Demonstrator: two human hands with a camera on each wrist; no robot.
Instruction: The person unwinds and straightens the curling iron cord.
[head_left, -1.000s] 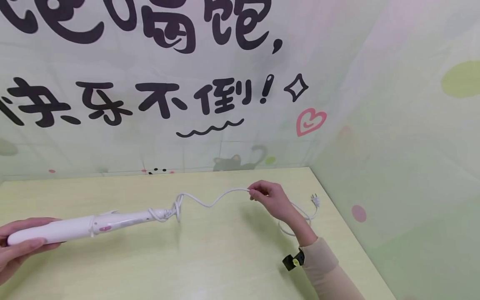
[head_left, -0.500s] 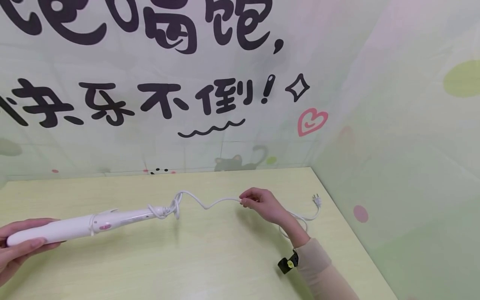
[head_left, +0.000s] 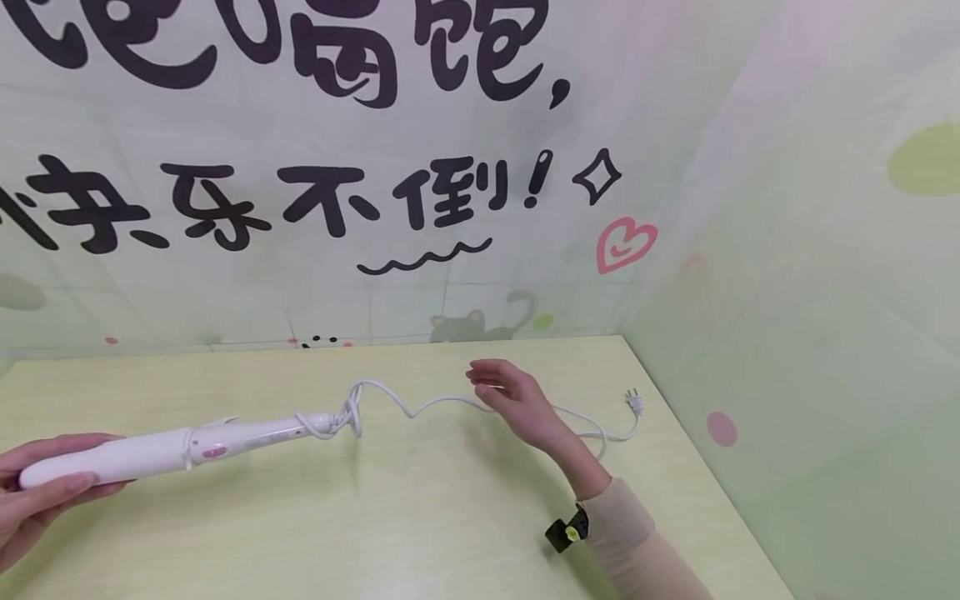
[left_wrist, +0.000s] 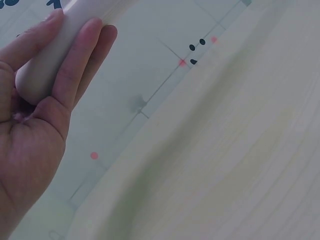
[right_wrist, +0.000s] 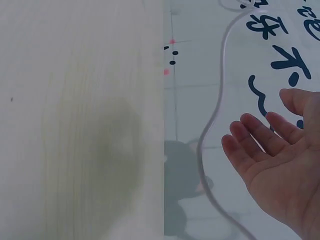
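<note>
My left hand (head_left: 52, 492) grips the thick rounded end of a white curling iron (head_left: 142, 457), thumb on the near side. In the left wrist view, the fingers (left_wrist: 75, 70) lie along its barrel. The iron points right, its slimmer handle with a pink switch toward the middle, raised over the table. A white cord (head_left: 386, 390) is looped around the handle's end and runs right. My right hand (head_left: 517, 404) hovers near the cord with fingers extended and loosely parted. In the right wrist view the cord (right_wrist: 201, 155) passes beside the fingertips, apart from them.
A two-pin plug (head_left: 634, 403) lies at the right side of the pale wooden table (head_left: 390, 525), with loose cord near it. A printed wall sheet (head_left: 315, 292) stands behind, another at the right. A black device (head_left: 567, 530) is strapped to the right wrist.
My right hand first moved left and down with the cord pinched, then let go of it and spread its fingers. The left hand and the curling iron stay nearly still.
</note>
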